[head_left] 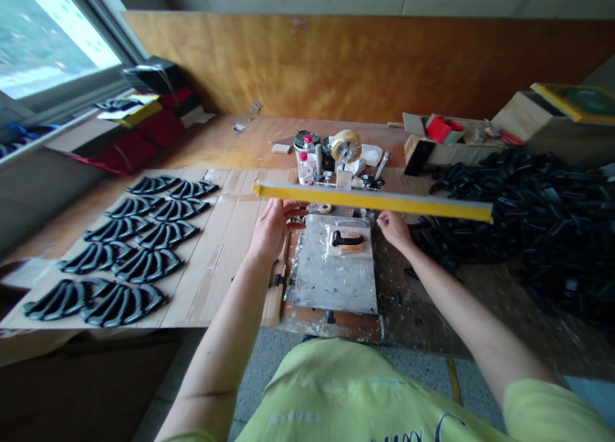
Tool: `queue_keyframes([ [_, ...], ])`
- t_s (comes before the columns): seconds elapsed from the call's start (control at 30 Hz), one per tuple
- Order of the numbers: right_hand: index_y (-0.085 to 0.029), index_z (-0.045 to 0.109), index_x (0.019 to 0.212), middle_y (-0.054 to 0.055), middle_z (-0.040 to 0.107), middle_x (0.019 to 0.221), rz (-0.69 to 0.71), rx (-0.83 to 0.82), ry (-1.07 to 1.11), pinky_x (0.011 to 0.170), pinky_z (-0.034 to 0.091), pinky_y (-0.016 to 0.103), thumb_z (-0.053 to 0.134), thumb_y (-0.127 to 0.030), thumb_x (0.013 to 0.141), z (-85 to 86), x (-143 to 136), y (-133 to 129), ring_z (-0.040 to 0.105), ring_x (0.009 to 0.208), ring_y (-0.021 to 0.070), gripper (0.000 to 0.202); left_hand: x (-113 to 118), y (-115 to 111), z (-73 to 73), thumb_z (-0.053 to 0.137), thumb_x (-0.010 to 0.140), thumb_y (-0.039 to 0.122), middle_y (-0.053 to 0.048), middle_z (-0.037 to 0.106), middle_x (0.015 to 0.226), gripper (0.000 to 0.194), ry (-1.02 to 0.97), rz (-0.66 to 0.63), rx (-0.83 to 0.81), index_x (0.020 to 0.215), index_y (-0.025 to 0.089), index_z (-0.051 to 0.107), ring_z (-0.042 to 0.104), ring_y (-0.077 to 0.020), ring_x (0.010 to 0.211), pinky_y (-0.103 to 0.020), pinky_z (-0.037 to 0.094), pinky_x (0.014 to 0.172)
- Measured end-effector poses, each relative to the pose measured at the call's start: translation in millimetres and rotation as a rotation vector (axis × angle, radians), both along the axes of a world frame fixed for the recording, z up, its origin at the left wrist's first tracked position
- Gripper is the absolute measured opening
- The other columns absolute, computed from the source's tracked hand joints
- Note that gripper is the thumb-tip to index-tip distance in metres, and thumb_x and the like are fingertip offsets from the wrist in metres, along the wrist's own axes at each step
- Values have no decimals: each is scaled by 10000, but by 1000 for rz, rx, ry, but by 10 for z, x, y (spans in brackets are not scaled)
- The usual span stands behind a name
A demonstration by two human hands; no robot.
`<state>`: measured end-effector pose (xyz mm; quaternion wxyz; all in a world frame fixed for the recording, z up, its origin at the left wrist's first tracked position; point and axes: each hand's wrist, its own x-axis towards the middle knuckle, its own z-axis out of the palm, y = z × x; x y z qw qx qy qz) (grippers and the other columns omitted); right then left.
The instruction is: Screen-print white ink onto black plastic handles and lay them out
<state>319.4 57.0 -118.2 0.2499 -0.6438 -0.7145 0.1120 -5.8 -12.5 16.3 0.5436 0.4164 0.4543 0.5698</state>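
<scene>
A yellow bar with a grey top edge (375,202) spans the space above a grey metal plate (331,288). My left hand (270,232) is just below the bar's left part, fingers apart and pointing right, with nothing seen in it. Under the bar's middle, my right hand (394,229) has its fingers pressed together; anything between them is too small to make out. On the plate's fixture lies a black curved part (348,239), beside an orange-brown piece (352,250). Neither hand touches the black part.
Black fan-like rows of parts (148,229) lie on cardboard (211,256) at left. A heap of black parts (538,218) fills the right. Behind the plate stand bottles (306,166) and a tape roll (346,147). An open box (442,148) sits back right.
</scene>
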Motion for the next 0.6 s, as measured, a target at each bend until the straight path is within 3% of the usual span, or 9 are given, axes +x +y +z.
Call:
queue_keyframes([
  [0.07,-195,632,1018,40,680,875,148,-47,-47,736,456,296,643,-245,812,-150,-182,-201,607,791,191,212,79,54,-22,431,851,657,-82,688,952,569,-26,46,-6,1127,182,581,668,-168,826,-234,516,599],
  [0.13,-208,643,1001,53,668,960,267,-73,-123,820,444,321,680,-232,801,-159,-409,-377,585,907,202,205,187,-36,-181,435,859,650,-91,696,972,566,-61,79,-72,1154,183,561,670,-155,803,-219,511,591],
  [0.23,-197,666,924,69,642,932,286,-9,-161,870,429,347,640,-263,854,-10,-744,-667,547,955,216,100,407,-365,-591,507,853,607,-128,704,1052,559,-98,-117,-402,1208,177,531,681,-175,775,-236,507,529],
  [0.3,-199,673,937,75,633,914,374,89,-151,880,429,355,601,-286,884,75,-952,-882,534,964,220,125,521,-610,-877,504,866,581,-130,704,1072,506,-146,-221,-586,1172,181,552,693,-203,822,-252,514,520],
  [0.37,-225,680,978,63,641,918,580,147,-142,884,431,345,559,-269,909,92,-1063,-1033,534,973,211,146,515,-799,-1122,499,886,524,-110,718,965,391,-181,-192,-667,1010,168,605,696,-194,799,-234,502,510],
  [0.43,-251,678,1026,38,659,939,690,126,-118,870,440,316,517,-241,930,56,-943,-1032,553,963,186,187,311,-912,-1334,500,887,469,-91,710,826,339,-139,-92,-694,832,153,610,681,-165,703,-211,478,491],
  [0.5,-241,662,1074,33,667,993,519,60,-93,861,445,296,500,-216,935,-1,-533,-859,572,954,168,215,-96,-981,-1538,473,884,458,-81,704,770,352,-9,60,-706,769,153,604,654,-150,632,-215,473,486],
  [0.6,-166,623,1125,99,646,1063,-114,-52,-102,888,423,312,555,-147,874,-93,392,-482,563,987,184,260,-866,-1086,-1850,387,880,464,-58,692,696,362,252,363,-763,768,185,587,632,-167,590,-249,484,494],
])
